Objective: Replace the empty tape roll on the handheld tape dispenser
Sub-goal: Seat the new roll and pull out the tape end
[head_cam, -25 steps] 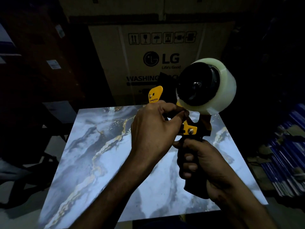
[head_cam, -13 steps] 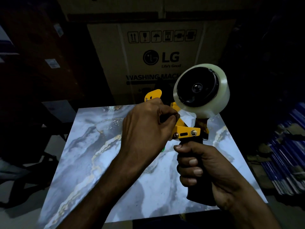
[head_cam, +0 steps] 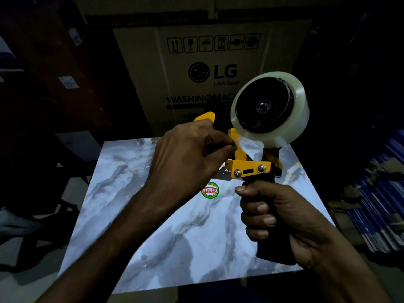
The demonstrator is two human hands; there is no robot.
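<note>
From the head camera, you are holding the tape dispenser (head_cam: 251, 169) up over the marble table (head_cam: 135, 193), between you and the big cardboard box (head_cam: 209, 68) that stands behind the table's far edge. Your right hand (head_cam: 282, 217) is wrapped tight around the dispenser's black handle (head_cam: 273, 252), fingers curled fully round it and thumb lying across the top just under the yellow frame. The handle points down toward the table's near right corner, and the dispenser stands roughly upright.

A full roll of clear tape (head_cam: 270, 109) sits on the black hub at the top of the dispenser, above the table's far right corner and in front of the box. A loose end of tape (head_cam: 249, 143) runs down from the roll toward the yellow frame.

Your left hand (head_cam: 192, 154) is closed in a pinch at the front of the dispenser, thumb and fingertips pressed together right at that tape end beside the yellow frame; what exactly they grip is hidden by the fingers. A yellow tab (head_cam: 205, 117) of the dispenser pokes out above your knuckles.

On the table, below the dispenser, lies a round green and red sticker (head_cam: 210, 190).
</note>
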